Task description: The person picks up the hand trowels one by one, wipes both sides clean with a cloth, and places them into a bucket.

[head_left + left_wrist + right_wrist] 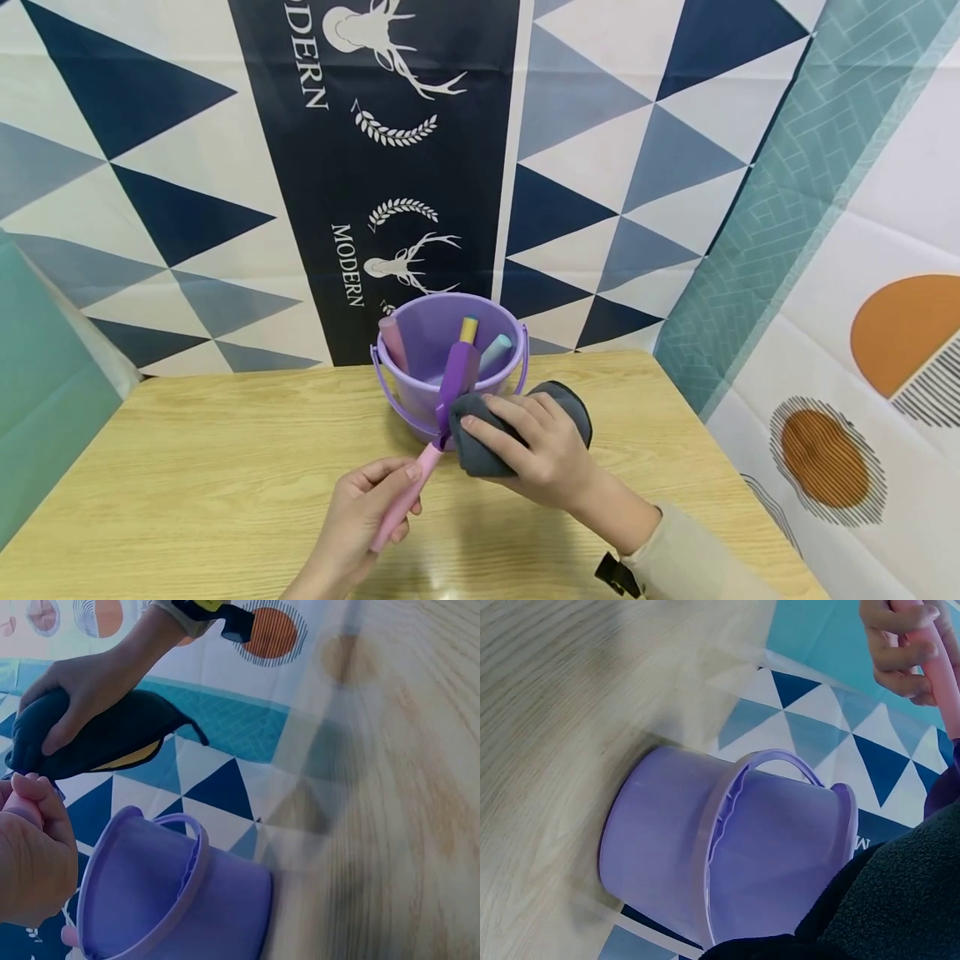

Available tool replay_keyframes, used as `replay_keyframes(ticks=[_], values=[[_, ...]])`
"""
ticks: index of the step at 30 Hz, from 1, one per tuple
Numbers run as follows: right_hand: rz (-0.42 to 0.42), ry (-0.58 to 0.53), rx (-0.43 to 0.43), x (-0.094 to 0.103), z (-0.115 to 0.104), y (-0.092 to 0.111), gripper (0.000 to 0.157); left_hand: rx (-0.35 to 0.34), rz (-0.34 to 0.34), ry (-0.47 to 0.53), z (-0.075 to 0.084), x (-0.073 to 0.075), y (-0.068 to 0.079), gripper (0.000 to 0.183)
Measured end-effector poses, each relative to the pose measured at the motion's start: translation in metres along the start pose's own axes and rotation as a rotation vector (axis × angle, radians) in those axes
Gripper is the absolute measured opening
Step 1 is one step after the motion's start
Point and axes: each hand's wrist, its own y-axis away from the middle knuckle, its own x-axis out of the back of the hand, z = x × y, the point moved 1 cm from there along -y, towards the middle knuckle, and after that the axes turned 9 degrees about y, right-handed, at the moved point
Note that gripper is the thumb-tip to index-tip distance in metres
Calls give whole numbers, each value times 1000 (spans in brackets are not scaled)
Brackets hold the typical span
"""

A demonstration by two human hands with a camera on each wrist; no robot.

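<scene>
My left hand (360,508) grips the pink handle of a toy shovel (459,372), its purple blade pointing up and away in front of the bucket. A dark grey cloth (474,450) lies bunched in my right hand (551,458), which holds it against the lower part of the blade. In the left wrist view the cloth (112,727) shows a yellow underside and a dark edge. Part of the blade is hidden behind the cloth. Just beyond both hands, a light purple bucket (412,398) stands upright on the table, its handle hanging down in front.
Inside the bucket lean a pink handle (392,342), a light blue handle (495,352) and a yellow-ended piece (468,329). The wooden table (225,467) ends at a patterned wall covering (405,175) behind the bucket. Another printed sheet (825,333) hangs along the right side.
</scene>
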Motion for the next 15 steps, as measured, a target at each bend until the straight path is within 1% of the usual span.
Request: replay_keyframes(ticks=[3,6,8,11,13,15], values=[[12,-1,42,-1,-1,-1,23,-18,30,-1,3,0,-2,14],[33,-15,23,-1,0,-3,23,-27,39,9,4,-1,-2,12],[49,-20,-15,0,1,-4,24,-36,35,9,5,0,-2,12],[54,-14,-97,0,4,-6,28,-54,18,-16,4,0,-1,14],[34,-1,-149,0,7,-7,30,-70,21,-41,3,0,-1,15],[11,16,-179,0,9,-7,31,-86,25,-66,3,0,-1,16]])
